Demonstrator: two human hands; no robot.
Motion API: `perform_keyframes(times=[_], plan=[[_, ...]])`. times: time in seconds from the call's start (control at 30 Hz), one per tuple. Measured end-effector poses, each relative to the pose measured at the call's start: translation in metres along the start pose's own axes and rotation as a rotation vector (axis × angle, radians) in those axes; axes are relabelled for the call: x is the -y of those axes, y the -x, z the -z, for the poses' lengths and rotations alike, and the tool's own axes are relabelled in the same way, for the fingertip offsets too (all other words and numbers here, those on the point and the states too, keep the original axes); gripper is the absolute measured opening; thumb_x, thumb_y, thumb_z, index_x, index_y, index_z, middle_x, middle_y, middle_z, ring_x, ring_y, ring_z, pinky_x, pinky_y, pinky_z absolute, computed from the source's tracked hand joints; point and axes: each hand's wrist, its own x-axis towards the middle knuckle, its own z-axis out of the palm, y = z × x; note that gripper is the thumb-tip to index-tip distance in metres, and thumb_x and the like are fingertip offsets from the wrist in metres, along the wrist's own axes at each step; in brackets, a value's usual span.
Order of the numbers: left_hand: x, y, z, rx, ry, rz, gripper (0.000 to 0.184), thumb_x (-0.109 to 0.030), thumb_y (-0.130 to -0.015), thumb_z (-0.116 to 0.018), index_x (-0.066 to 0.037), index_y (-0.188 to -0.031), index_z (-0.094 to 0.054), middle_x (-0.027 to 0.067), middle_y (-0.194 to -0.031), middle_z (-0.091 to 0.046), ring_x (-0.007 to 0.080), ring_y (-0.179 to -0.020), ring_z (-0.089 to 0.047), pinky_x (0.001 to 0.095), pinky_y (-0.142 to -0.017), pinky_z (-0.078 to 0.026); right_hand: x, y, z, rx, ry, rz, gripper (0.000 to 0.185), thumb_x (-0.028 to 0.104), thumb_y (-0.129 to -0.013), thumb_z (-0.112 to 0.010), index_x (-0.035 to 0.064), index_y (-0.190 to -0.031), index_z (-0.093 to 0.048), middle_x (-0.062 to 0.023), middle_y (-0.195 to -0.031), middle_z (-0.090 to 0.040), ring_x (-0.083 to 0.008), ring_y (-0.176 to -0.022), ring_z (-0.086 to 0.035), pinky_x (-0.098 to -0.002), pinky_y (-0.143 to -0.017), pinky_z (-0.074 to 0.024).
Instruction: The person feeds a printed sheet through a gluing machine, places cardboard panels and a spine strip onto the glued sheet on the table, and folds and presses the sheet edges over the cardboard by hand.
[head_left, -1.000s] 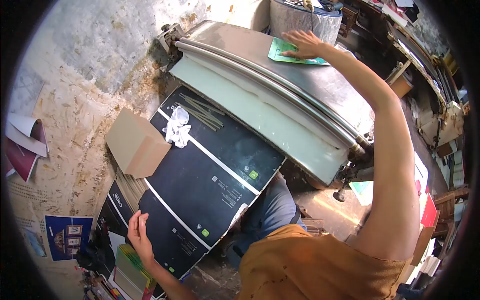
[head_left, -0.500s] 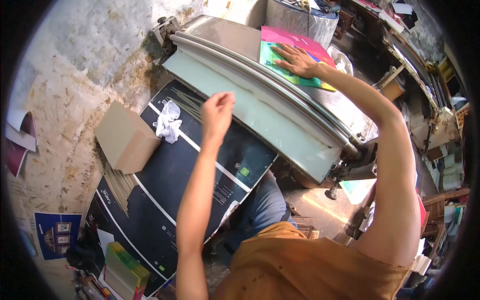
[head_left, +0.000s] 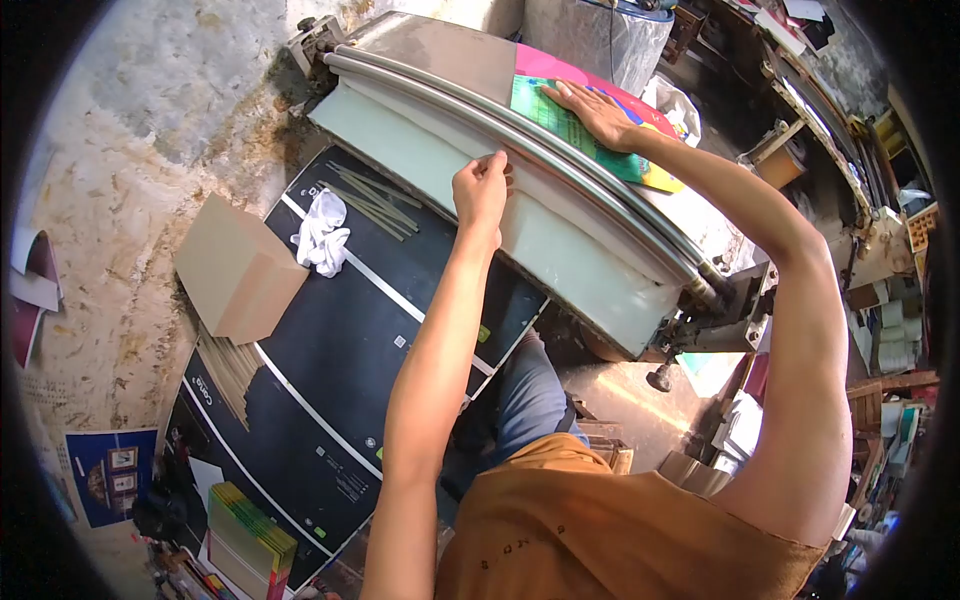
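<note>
My right hand (head_left: 597, 116) lies flat with fingers stretched out on a pink and green printed sheet (head_left: 540, 98). The sheet rests on the curved metal top of a machine, just behind its long steel rollers (head_left: 455, 105). My left hand (head_left: 483, 193) is raised over the machine's pale green front board (head_left: 575, 262), its fingers curled together in a pinch. Whatever it may hold is too small or hidden to make out. Part of the sheet lies under my right palm.
A dark printed board (head_left: 335, 325) lies left of the machine. On it are a brown cardboard box (head_left: 240, 270), a crumpled white cloth (head_left: 322, 235) and several thin strips (head_left: 375, 205). A large drum (head_left: 595, 45) stands behind the machine; shelves with stacked materials fill the right side.
My left hand has moved right and up, nearer the rollers. My right hand stays on the printed sheet, which sits slightly closer to the rollers. The view has shifted a little.
</note>
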Motion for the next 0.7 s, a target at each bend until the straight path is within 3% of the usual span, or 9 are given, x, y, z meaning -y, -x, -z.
perform_keyframes(times=[0.13,0.23,0.33,0.43,0.47,0.57,0.6,0.63,0.7], plan=[[0.007,-0.004,0.003,0.065,-0.018,0.002,0.023,-0.023,-0.097,-0.063,-0.002,-0.103,-0.067,0.0063,-0.098,-0.069,0.0148,-0.085,-0.064,0.0292,-0.071,-0.049,0.008,0.002,0.001,0.016,-0.040,-0.047,0.076,0.064,-0.099,0.008,0.0294,-0.160,-0.022,-0.0102,-0.168,-0.014,-0.0288,-0.155,-0.006,-0.0502,-0.126,-0.0004],[0.009,-0.004,0.001,0.078,-0.038,0.023,0.022,-0.023,-0.096,-0.065,-0.002,-0.103,-0.067,0.0052,-0.096,-0.068,0.0137,-0.085,-0.063,0.0284,-0.067,-0.046,0.013,0.005,0.004,0.048,-0.020,-0.052,0.072,0.063,-0.101,0.002,0.0288,-0.161,-0.019,-0.0073,-0.169,-0.011,-0.0268,-0.156,-0.007,-0.0510,-0.126,-0.0041],[0.010,-0.006,-0.002,0.087,-0.070,0.056,0.022,-0.023,-0.095,-0.066,-0.001,-0.102,-0.067,0.0031,-0.090,-0.065,0.0115,-0.079,-0.059,0.0275,-0.063,-0.043,0.019,0.008,0.008,0.088,-0.176,-0.082,0.083,0.072,-0.096,0.002,0.0254,-0.161,-0.020,-0.0055,-0.168,-0.013,-0.0271,-0.155,-0.007,-0.0500,-0.126,-0.0034],[0.014,-0.013,0.005,0.111,-0.087,0.049,0.021,-0.023,-0.094,-0.067,-0.002,-0.098,-0.067,0.0009,-0.084,-0.060,0.0098,-0.073,-0.053,0.0271,-0.060,-0.039,0.032,0.009,0.013,0.129,-0.506,-0.175,0.099,0.082,-0.090,0.001,0.0152,-0.161,-0.020,-0.0088,-0.168,-0.012,-0.0264,-0.155,-0.008,-0.0473,-0.126,-0.0024],[0.015,-0.014,0.010,0.117,-0.089,0.053,0.020,-0.023,-0.094,-0.067,-0.002,-0.097,-0.066,0.0005,-0.083,-0.059,0.0095,-0.072,-0.052,0.0268,-0.060,-0.039,0.037,0.014,0.017,0.165,-0.764,-0.162,0.107,0.084,-0.089,-0.003,0.0052,-0.160,-0.016,-0.0141,-0.167,-0.011,-0.0269,-0.155,-0.007,-0.0454,-0.126,-0.0017],[0.007,-0.001,0.035,0.135,-0.071,0.045,0.018,-0.022,-0.095,-0.067,-0.004,-0.092,-0.065,-0.0002,-0.080,-0.057,0.0087,-0.071,-0.050,0.0261,-0.060,-0.038,0.047,0.015,0.029,0.220,-1.017,-0.150,0.108,0.084,-0.090,-0.006,0.0004,-0.159,-0.015,-0.0186,-0.166,-0.010,-0.0282,-0.155,-0.009,-0.0460,-0.125,-0.0041],[0.001,0.011,0.049,0.145,-0.051,0.036,0.018,-0.022,-0.095,-0.067,-0.005,-0.091,-0.065,-0.0001,-0.080,-0.057,0.0085,-0.071,-0.050,0.0259,-0.060,-0.038,0.045,0.009,0.036,0.236,-1.017,-0.191,0.108,0.083,-0.091,-0.009,-0.0004,-0.159,-0.015,-0.0200,-0.164,-0.020,-0.0304,-0.154,-0.016,-0.0469,-0.125,-0.0086],[-0.006,0.027,0.061,0.150,-0.030,0.026,0.018,-0.022,-0.095,-0.067,-0.005,-0.090,-0.065,-0.0001,-0.080,-0.057,0.0083,-0.071,-0.050,0.0257,-0.060,-0.038,0.045,0.005,0.048,0.235,-1.021,-0.188,0.102,0.081,-0.093,-0.019,0.0016,-0.157,-0.027,-0.0206,-0.158,-0.036,-0.0312,-0.151,-0.026,-0.0477,-0.124,-0.0136],[-0.030,0.064,0.083,0.081,-0.048,0.007,0.020,-0.021,-0.095,-0.068,-0.005,-0.083,-0.063,-0.0021,-0.075,-0.055,0.0072,-0.067,-0.048,0.0257,-0.060,-0.037,0.052,-0.016,0.073,0.109,-0.438,-0.106,0.073,0.063,-0.102,-0.039,0.0139,-0.156,-0.035,-0.0199,-0.154,-0.043,-0.0306,-0.146,-0.035,-0.0463,-0.122,-0.0221]])
